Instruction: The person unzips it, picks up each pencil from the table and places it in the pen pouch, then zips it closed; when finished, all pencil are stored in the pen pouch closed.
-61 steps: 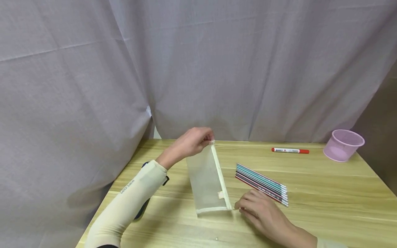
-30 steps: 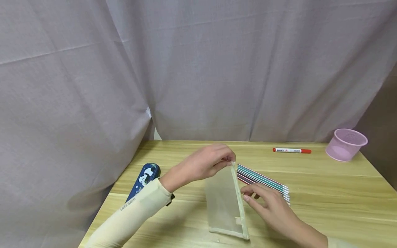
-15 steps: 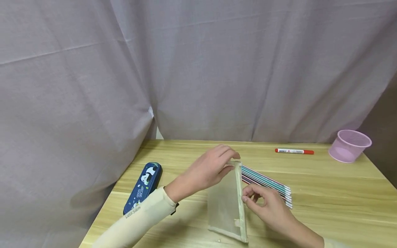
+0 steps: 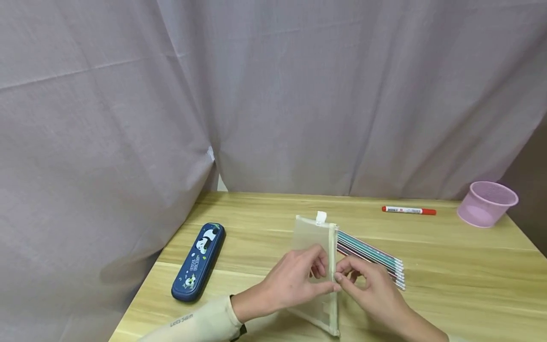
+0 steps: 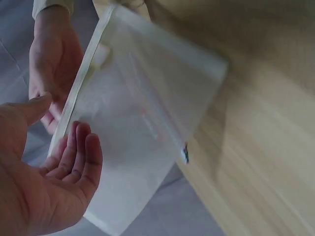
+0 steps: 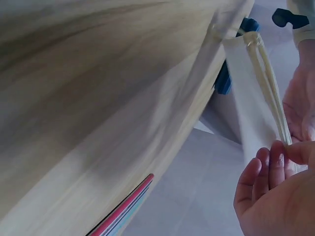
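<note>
A pale translucent zip pouch [image 4: 309,237] stands on edge near the table front, its zipper edge facing right and a white tab [image 4: 321,217] on its far end. My right hand [image 4: 376,289] pinches the zipper edge about midway between thumb and fingers. My left hand [image 4: 295,280] is at the pouch's left face, fingers loosely bent and thumb stretched towards the zipper edge; the left wrist view shows a gap between thumb and fingers. A row of striped pencils [image 4: 372,256] lies just behind my right hand, its left end partly hidden by the pouch.
A navy pencil case [image 4: 198,261] with pandas lies at the left. At the back right are a red-and-white marker [image 4: 409,210] and a pink mesh basket [image 4: 487,204]. A grey curtain [image 4: 278,95] hangs behind the wooden table [image 4: 256,228].
My left hand has let go of the pouch's far top corner and come down to mid-edge. The pouch has shifted right and nearer, and my right hand has moved up its zipper edge.
</note>
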Demonstrator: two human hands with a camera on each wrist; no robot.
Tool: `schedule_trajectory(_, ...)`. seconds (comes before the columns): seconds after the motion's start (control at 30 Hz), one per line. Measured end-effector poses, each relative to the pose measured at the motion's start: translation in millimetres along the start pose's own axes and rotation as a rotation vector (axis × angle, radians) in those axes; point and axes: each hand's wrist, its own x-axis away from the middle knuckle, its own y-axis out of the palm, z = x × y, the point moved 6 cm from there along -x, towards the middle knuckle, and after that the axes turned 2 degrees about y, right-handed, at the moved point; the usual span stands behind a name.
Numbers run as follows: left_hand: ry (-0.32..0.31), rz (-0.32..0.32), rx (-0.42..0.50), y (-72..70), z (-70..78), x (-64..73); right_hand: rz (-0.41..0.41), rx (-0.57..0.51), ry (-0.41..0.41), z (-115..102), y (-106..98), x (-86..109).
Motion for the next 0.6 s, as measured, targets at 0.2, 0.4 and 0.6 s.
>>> schedule_trajectory(0.2,-0.019,0.006,0.075,5.0,-0.5,0.5,-0.041,-0.048,-0.022,-3.0,2.3,-2.8)
schedule_trajectory(0.4,-0.059,-0.019,0.174,8.4,-3.0,2.2,-0.074,-0.074,0.005,0.0,4.2,-3.8)
schedule_trajectory(0.6,-0.099,-0.019,0.231,9.5,-7.4,7.4,-0.075,-0.083,-0.028,-0.1,6.1,-3.8)
